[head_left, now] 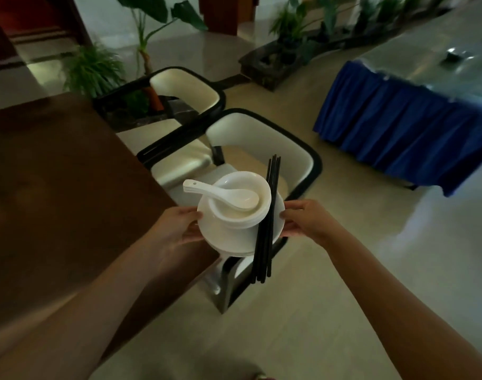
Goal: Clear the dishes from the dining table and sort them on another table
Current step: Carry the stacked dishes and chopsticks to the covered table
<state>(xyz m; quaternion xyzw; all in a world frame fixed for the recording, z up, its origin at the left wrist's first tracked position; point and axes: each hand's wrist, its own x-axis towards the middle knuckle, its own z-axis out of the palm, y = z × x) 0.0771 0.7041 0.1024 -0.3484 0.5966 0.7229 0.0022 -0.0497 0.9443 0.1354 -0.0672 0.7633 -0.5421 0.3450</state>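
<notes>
I carry a stack of white plates point(220, 237) in both hands, in the air beside the brown dining table point(56, 174). Stacked white bowls point(242, 215) sit on the plates, and white soup spoons point(220, 194) lie in the top bowl with handles pointing left. Several black chopsticks point(268, 223) lie across the right side of the plates, jutting out at both ends. My left hand point(177, 226) grips the stack's left rim. My right hand point(305, 220) grips its right rim.
Two cream chairs with black frames point(261, 138) point(185, 86) stand along the dining table's edge, just beyond the stack. A table with a blue skirt point(398, 127) stands at the right across open floor. Potted plants point(94, 67) line the far side.
</notes>
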